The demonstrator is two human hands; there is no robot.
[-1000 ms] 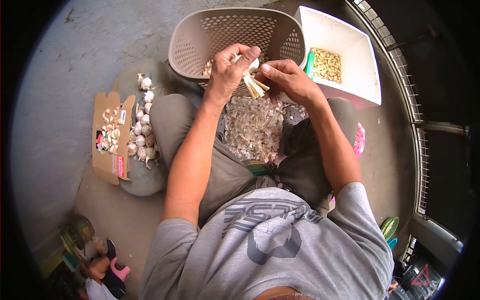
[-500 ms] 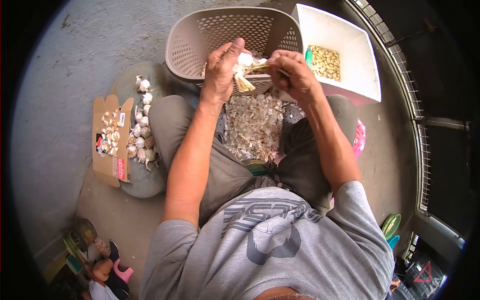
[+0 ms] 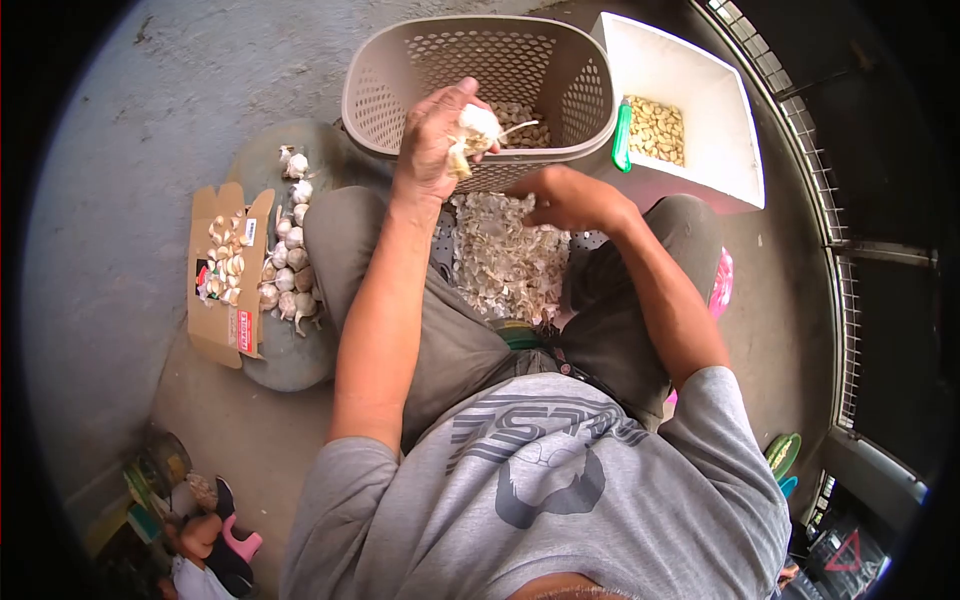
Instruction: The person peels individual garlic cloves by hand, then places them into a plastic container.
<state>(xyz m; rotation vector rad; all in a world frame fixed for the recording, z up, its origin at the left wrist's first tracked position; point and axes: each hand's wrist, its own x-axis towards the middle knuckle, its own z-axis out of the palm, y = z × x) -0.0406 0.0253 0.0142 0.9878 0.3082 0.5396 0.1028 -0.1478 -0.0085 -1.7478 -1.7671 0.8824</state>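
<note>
My left hand (image 3: 432, 145) is closed around a white garlic bulb (image 3: 479, 122), held over the near rim of the basket. The bulb's outer skin is partly pulled away, and loose strips and a thin stalk stick out of it. Lower and to the right, my right hand (image 3: 580, 200) hangs above a heap of dry garlic skins (image 3: 510, 255) between my knees. Its thumb and forefinger are apart, with nothing visible between them. Inside the grey-brown perforated basket (image 3: 365, 75), garlic pieces (image 3: 520, 125) cover the bottom.
A white box (image 3: 725, 115) holds peeled cloves (image 3: 657, 132); a green handle-like object (image 3: 622, 135) leans on its edge. Left of my knee, a round stool (image 3: 290, 370) bears whole garlic bulbs (image 3: 293, 258) and a cardboard piece (image 3: 212, 335) with cloves. Another person's leg (image 3: 200, 535) shows lower left.
My right hand has let go of the bulb's skin and moved down over the heap of skins. My left hand keeps the bulb, shifted slightly left and turned.
</note>
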